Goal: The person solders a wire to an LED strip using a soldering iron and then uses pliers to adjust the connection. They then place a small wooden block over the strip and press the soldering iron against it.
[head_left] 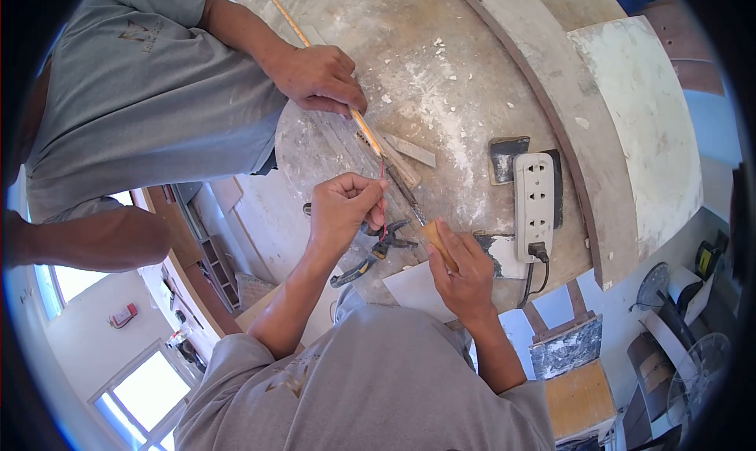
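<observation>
One thin red wire [383,170] is pinched in the person's left hand [346,207], its upper end near the tip of an orange-yellow strip [365,128] above a stained surface [496,73]. Apart from it, the right hand [461,274] grips a wooden-handled soldering iron [418,211] that reaches toward the same spot; contact is too small to tell. A co-worker's hand [323,81] holds the strip. Pliers [379,250] lie below the left hand; a white power strip [535,207] sits to the right.

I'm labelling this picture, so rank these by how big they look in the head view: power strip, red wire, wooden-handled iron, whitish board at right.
1. Whitish board
2. Power strip
3. Wooden-handled iron, partly covered by the right hand
4. Red wire
</observation>
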The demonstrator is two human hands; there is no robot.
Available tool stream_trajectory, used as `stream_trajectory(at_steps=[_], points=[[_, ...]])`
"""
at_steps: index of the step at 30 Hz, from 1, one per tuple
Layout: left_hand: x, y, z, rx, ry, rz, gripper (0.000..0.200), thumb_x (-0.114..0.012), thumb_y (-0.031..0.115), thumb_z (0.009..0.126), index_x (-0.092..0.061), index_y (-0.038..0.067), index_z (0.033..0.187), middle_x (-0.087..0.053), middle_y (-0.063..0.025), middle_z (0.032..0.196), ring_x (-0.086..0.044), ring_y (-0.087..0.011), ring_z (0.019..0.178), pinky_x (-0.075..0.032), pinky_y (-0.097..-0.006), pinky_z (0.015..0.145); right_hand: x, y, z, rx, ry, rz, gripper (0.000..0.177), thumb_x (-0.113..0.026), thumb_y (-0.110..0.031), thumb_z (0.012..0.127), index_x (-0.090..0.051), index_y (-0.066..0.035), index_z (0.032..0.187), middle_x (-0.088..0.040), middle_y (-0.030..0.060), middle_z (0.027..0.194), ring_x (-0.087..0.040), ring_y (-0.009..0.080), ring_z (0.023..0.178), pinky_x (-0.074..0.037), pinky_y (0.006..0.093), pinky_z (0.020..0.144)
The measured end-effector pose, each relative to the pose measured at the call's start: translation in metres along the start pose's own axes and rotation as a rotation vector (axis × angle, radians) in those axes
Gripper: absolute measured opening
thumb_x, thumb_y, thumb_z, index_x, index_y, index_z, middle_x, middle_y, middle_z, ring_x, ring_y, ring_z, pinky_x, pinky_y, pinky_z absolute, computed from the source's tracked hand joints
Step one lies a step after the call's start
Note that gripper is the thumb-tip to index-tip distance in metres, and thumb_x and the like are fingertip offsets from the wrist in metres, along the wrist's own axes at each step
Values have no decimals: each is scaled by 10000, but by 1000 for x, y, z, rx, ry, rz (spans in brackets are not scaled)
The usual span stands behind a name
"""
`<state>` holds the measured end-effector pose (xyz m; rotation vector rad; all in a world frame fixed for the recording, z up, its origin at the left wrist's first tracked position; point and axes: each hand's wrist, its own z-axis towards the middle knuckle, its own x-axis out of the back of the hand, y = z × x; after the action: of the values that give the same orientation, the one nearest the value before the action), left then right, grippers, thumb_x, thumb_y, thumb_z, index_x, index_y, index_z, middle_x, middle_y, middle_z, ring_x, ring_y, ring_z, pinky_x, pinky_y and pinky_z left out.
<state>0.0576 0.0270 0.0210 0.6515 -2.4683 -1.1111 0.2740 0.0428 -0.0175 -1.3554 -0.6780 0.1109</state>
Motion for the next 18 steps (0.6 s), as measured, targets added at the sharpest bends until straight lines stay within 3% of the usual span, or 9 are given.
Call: stream_trajectory(at_steps=[18], points=[[0,-2,-2,-16,-6,-10,212,-730,130,951,-670,-36,833,-698,-101,696,-620,-119,502,-505,-247,473,-1,-1,0,-22,6,68,471,-762,-21,847,-653,14,1304,-639,152,825,-632,291,664,-511,367,598]])
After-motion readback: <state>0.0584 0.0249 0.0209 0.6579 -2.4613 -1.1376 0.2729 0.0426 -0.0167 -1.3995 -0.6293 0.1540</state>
